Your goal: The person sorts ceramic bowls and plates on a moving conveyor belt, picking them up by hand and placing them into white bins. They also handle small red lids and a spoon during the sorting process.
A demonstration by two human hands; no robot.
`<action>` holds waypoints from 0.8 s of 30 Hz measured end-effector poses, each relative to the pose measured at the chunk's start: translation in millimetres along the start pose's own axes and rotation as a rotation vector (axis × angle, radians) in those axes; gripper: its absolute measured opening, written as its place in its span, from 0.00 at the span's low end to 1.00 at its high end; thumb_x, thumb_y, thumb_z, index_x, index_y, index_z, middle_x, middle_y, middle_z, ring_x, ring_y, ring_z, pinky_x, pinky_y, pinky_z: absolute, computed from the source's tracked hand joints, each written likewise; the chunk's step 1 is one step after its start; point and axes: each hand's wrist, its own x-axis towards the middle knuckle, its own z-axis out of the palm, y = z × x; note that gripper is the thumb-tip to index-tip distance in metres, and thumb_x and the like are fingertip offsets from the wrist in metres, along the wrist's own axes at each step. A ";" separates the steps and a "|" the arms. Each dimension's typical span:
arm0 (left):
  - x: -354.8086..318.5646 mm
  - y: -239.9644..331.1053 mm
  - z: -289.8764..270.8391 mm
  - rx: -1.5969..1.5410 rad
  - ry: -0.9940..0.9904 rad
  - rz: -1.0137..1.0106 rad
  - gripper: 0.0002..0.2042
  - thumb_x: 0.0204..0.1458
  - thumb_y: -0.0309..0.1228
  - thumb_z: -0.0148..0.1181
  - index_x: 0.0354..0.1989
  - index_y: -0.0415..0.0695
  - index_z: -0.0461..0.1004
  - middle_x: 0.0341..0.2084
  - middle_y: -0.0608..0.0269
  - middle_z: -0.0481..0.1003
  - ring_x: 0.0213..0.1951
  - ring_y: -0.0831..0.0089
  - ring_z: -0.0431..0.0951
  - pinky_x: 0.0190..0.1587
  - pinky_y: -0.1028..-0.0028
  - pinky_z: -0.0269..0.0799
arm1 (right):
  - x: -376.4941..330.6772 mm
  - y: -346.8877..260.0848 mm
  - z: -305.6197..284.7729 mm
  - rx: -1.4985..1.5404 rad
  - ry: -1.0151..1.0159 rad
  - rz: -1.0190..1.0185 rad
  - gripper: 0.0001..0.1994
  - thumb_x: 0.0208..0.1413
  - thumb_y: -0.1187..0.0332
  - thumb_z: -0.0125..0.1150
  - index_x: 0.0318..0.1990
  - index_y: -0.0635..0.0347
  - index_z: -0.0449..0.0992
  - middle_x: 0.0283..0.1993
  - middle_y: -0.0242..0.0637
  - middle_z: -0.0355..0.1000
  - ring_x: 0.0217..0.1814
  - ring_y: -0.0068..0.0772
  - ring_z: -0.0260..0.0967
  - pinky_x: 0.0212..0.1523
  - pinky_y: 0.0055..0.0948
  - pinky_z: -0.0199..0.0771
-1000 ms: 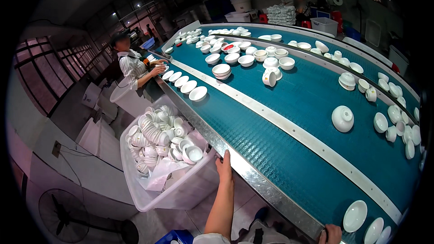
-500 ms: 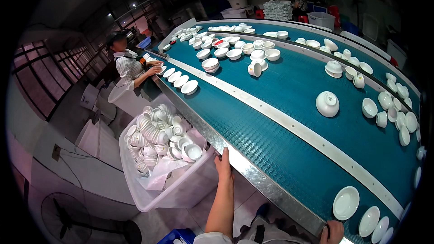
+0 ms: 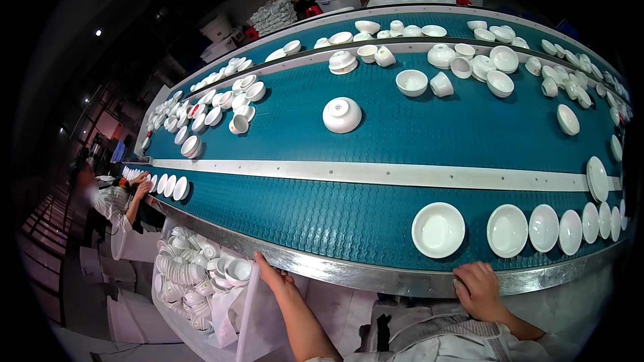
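My left hand (image 3: 274, 275) holds the metal edge (image 3: 315, 265) of a conveyor, its thumb up against the side and its fingers curled beneath. Farther right, my right hand (image 3: 479, 288) is hooked over that same edge, fingers bent. On the green belt (image 3: 322, 204) just beyond it sits a round white bowl (image 3: 438, 230). Beside this bowl an oval white dish (image 3: 507, 230) leads a row of several similar dishes toward the right. Neither hand touches any dish.
A white divider strip (image 3: 376, 173) splits the belt; past it lie scattered bowls, including an upturned bowl (image 3: 342, 115). Below the left edge stands a clear plastic bin (image 3: 249, 322) heaped with white bowls. A co-worker (image 3: 111, 201) handles dishes at the far left.
My view has swung to the right, bringing more of the dish row into sight. Both hands stay at the metal edge, and the right hand now shows more fully.
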 end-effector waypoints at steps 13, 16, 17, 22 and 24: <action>-52.1 -29.9 -2.9 0.105 0.029 -0.002 0.31 0.49 0.57 0.50 0.55 0.45 0.65 0.44 0.66 0.71 0.28 0.81 0.70 0.17 0.83 0.54 | -36.6 43.1 -39.6 -0.029 0.020 -0.045 0.13 0.43 0.72 0.60 0.39 0.63 0.73 0.38 0.38 0.69 0.40 0.36 0.65 0.39 0.34 0.62; -67.9 -28.7 1.8 0.367 0.150 0.111 0.34 0.48 0.57 0.52 0.55 0.41 0.64 0.47 0.57 0.69 0.38 0.68 0.70 0.32 0.74 0.64 | -44.8 53.6 -51.1 -0.007 0.022 -0.042 0.14 0.43 0.72 0.60 0.40 0.63 0.74 0.38 0.37 0.69 0.40 0.35 0.65 0.39 0.33 0.62; -71.0 -26.8 3.8 0.590 0.305 0.189 0.34 0.47 0.56 0.54 0.55 0.40 0.63 0.49 0.53 0.66 0.43 0.63 0.67 0.39 0.68 0.62 | -47.3 58.0 -54.9 -0.008 0.023 -0.044 0.14 0.42 0.71 0.60 0.40 0.62 0.74 0.38 0.36 0.69 0.40 0.35 0.65 0.39 0.33 0.62; -86.2 -39.2 1.8 1.358 0.387 0.986 0.32 0.46 0.47 0.59 0.55 0.37 0.62 0.55 0.43 0.60 0.56 0.49 0.58 0.55 0.53 0.55 | -58.6 75.3 -65.8 -0.020 0.026 -0.048 0.14 0.42 0.70 0.60 0.39 0.61 0.75 0.38 0.35 0.69 0.40 0.34 0.66 0.38 0.32 0.62; -132.7 -41.4 50.1 1.117 -0.030 1.129 0.25 0.51 0.37 0.57 0.53 0.34 0.63 0.55 0.43 0.60 0.54 0.48 0.59 0.55 0.53 0.55 | -64.8 85.5 -71.3 -0.009 0.032 -0.045 0.14 0.41 0.69 0.60 0.39 0.61 0.75 0.38 0.35 0.70 0.39 0.33 0.66 0.38 0.32 0.61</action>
